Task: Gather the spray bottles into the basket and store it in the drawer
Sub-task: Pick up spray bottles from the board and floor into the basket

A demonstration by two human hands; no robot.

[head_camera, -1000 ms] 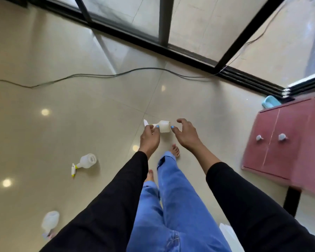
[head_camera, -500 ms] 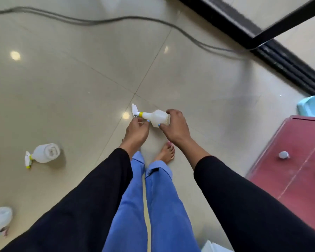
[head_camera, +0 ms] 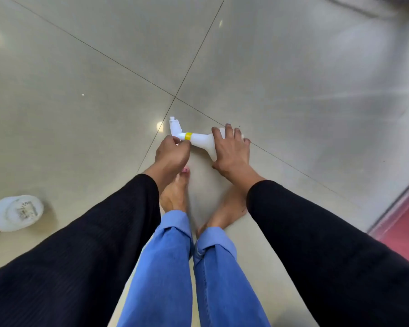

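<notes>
A white spray bottle (head_camera: 200, 139) with a yellow collar lies on its side low over the tiled floor, just ahead of my bare feet. My right hand (head_camera: 230, 151) wraps over its body and hides most of it. My left hand (head_camera: 171, 153) pinches the neck beside the yellow ring, below the white trigger head. A second white spray bottle (head_camera: 16, 213) lies on the floor at the far left, its base toward me. No basket is in view.
A pink cabinet (head_camera: 408, 223) fills the lower right corner. Glossy beige floor tiles (head_camera: 81, 90) stretch ahead and to the left. My jeans-clad legs and feet (head_camera: 175, 197) stand directly under my arms.
I have bent lower, so the view closed in on the floor. My right hand came onto the bottle's body and my left shifted to its neck. The third bottle and the window frame left the view.
</notes>
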